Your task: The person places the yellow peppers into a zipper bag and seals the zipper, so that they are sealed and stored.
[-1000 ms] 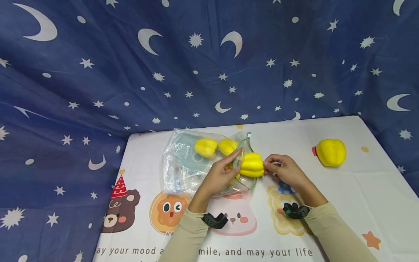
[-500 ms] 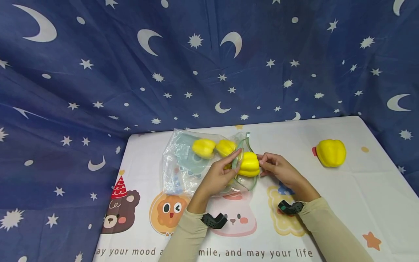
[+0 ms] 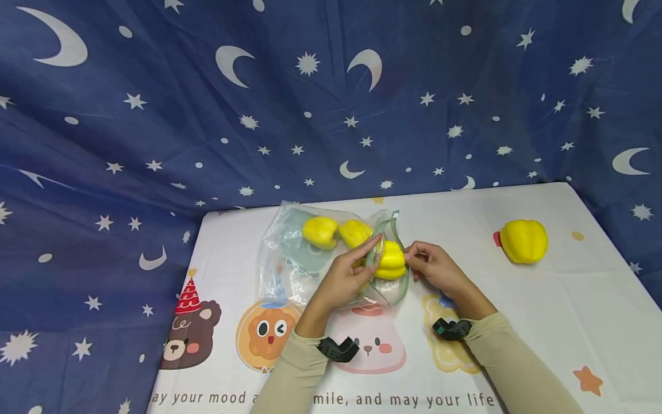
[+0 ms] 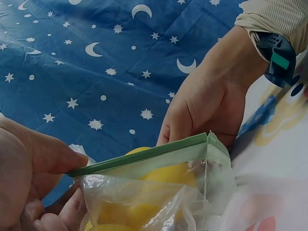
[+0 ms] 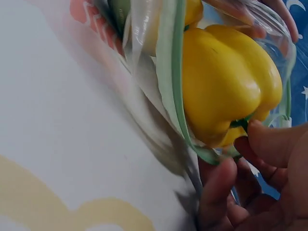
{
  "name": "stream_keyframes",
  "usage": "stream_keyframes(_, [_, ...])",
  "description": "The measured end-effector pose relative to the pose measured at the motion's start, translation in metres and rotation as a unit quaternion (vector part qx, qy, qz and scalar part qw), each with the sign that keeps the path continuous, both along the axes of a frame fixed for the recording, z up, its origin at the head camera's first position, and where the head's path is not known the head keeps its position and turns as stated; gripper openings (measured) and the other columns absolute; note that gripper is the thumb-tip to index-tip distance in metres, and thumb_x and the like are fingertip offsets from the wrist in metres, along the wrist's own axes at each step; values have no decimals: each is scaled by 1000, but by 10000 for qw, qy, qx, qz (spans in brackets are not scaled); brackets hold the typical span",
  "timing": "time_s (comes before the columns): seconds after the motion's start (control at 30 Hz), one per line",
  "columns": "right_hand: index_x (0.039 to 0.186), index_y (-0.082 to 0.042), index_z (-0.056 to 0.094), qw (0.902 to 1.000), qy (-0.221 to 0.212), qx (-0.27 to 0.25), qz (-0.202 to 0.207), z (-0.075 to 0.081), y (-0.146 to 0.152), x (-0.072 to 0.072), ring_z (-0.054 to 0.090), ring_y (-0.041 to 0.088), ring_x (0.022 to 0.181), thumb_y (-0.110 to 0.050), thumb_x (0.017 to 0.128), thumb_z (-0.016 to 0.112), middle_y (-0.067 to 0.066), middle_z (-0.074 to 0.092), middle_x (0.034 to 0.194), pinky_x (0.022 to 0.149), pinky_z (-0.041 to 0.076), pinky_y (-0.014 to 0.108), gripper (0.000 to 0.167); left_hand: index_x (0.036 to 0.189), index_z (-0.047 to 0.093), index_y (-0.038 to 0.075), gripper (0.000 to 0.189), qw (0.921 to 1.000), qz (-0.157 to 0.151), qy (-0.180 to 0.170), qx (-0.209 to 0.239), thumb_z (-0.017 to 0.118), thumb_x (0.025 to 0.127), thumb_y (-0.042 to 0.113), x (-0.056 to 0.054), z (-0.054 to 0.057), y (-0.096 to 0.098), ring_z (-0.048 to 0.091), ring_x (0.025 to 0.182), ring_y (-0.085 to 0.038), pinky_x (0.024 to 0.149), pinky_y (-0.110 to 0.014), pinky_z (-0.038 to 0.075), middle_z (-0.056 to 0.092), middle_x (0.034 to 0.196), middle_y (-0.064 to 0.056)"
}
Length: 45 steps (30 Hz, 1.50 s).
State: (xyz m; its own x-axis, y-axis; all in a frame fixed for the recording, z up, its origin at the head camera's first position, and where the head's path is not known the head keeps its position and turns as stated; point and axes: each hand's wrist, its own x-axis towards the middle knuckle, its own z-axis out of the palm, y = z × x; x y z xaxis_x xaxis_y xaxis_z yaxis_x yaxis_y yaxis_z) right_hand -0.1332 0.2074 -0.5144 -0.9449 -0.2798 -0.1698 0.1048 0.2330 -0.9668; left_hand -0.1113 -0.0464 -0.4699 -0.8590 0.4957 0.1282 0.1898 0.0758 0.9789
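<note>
A clear zip bag (image 3: 270,273) with a green zip edge (image 4: 144,156) lies on its side, its mouth facing right. Two yellow bell peppers (image 3: 319,233) show through its plastic, and more yellow shows lower down in the left wrist view. My left hand (image 3: 345,279) pinches the zip edge between thumb and fingers. In the mouth sits another yellow bell pepper (image 5: 226,82), its stem end facing outward. My right hand (image 3: 437,269) pinches this pepper at its short green stem (image 5: 239,123). The bag's film hides part of the pepper's far side.
Another yellow bell pepper (image 3: 524,241) stands alone at the right of the table. A white tablecloth (image 3: 558,310) with cartoon prints covers the table. Behind it and at the sides hangs a blue curtain (image 3: 289,92) with moons and stars.
My right hand has moved left, pushing the pepper deeper into the bag's mouth. The peppers inside have shifted slightly left. My left hand has stayed at the zip edge.
</note>
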Motion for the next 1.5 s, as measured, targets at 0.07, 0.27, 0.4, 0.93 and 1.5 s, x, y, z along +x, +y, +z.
stream_keyframes(0.07, [91,5,59,9999,77,89,-96,-2,-3,0,52,16,61,-8,101,62,15,63,89,56,49,25,17,156,44,20,55,10000,15,-32,-18,58,104,12,1,1,0,30,41,-11,42,-18,34,48,157,-5])
stream_keyframes(0.27, [86,1,60,9963,322,702,-377,-4,-11,1,51,16,53,-11,98,66,5,52,60,51,43,24,18,156,44,23,58,9998,120,-35,-126,59,102,10,3,3,1,31,41,-12,41,-20,33,49,157,-1])
stream_keyframes(0.4, [81,-2,61,9919,323,1074,-594,-2,-16,0,52,15,52,-16,96,70,3,53,58,52,45,25,21,156,45,23,57,9995,191,80,-240,60,102,11,2,2,0,30,40,-11,41,-20,32,48,158,1])
stream_keyframes(0.93, [86,4,65,9965,-205,351,-730,-1,-11,-4,58,16,61,-15,92,73,5,67,81,57,56,27,22,157,43,19,56,9968,317,370,-636,58,103,12,1,0,2,35,48,-3,48,-17,40,42,162,0])
stream_keyframes(1.5, [103,4,65,9933,-327,402,-1035,33,34,-4,72,16,96,-38,94,74,17,73,119,76,61,28,43,155,46,20,55,9914,533,664,-997,58,102,13,-1,-1,7,59,128,-13,89,-21,57,43,160,7])
